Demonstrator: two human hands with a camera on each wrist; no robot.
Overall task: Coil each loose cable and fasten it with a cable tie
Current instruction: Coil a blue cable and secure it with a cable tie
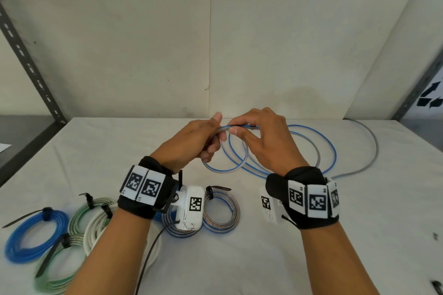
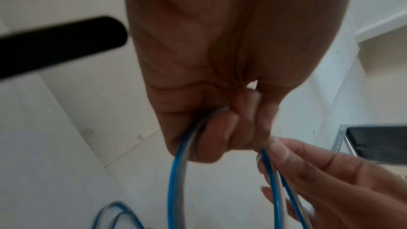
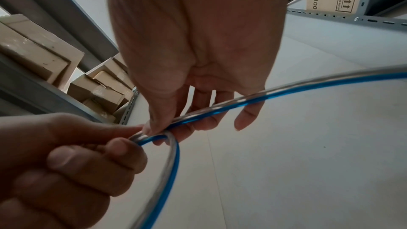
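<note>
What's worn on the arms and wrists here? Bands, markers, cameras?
Both forearms are bare, no sleeves or gloves. Each wrist carries a black fabric band, left band and right band, faced with white tiles printed with black square fiducial codes. A white camera housing hangs beside each, left housing and right housing, each with its own code. A thin black cable trails from the left one.

Left hand [image 1: 195, 140] fisted, gripping – right hand [image 1: 261, 136] pinching, thumb against forefinger – hands touching.
</note>
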